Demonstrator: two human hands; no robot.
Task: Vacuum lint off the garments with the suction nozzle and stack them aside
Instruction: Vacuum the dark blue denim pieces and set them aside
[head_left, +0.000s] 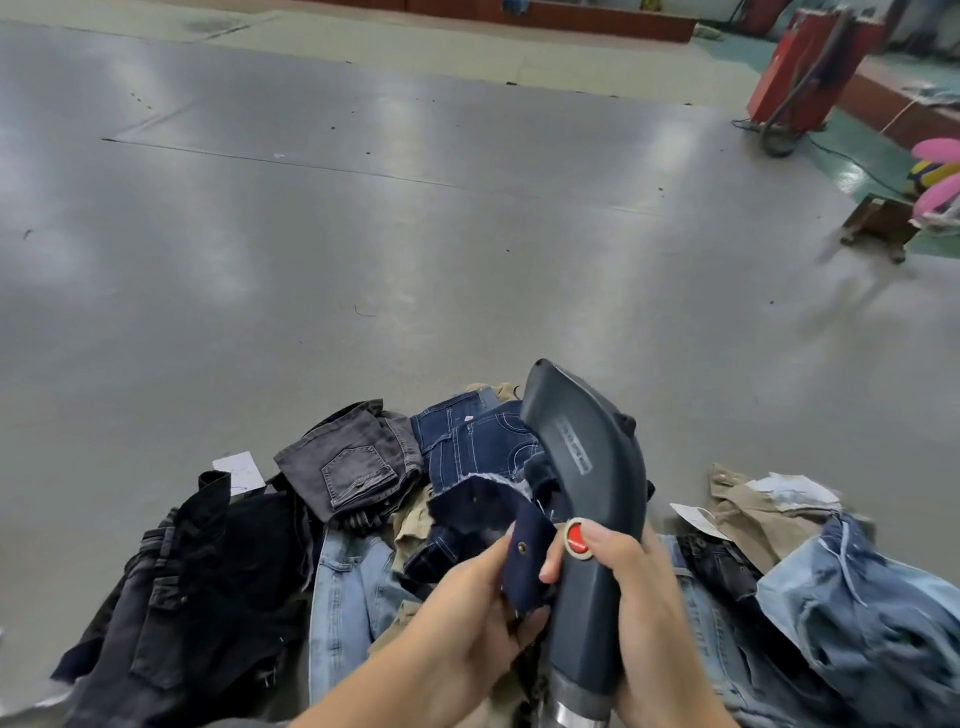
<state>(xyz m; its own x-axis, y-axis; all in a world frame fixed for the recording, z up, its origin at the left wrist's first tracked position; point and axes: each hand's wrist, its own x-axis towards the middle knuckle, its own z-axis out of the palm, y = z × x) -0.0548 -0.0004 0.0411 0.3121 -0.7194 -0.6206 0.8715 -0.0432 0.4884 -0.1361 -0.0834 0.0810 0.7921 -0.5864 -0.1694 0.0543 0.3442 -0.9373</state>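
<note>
Suction nozzle (587, 493) lower end cut off by bottom edge; mouth faces away, unseen. Right hand (631, 587) fingers curl round nozzle body, thumb beside red button (576, 539). Left hand (480, 608) pinches dark navy denim piece (524, 558) between thumb and fingers, just left of nozzle, touching it. Both forearms rise from bottom edge. Garment pile (363, 519) lies behind and left of nozzle on grey table (363, 234); light jeans (857, 613) right of nozzle, blurred.

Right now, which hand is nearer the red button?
Right. The right hand grips the nozzle with its thumb beside the red button; the left hand pinches dark denim just left of it.
</note>
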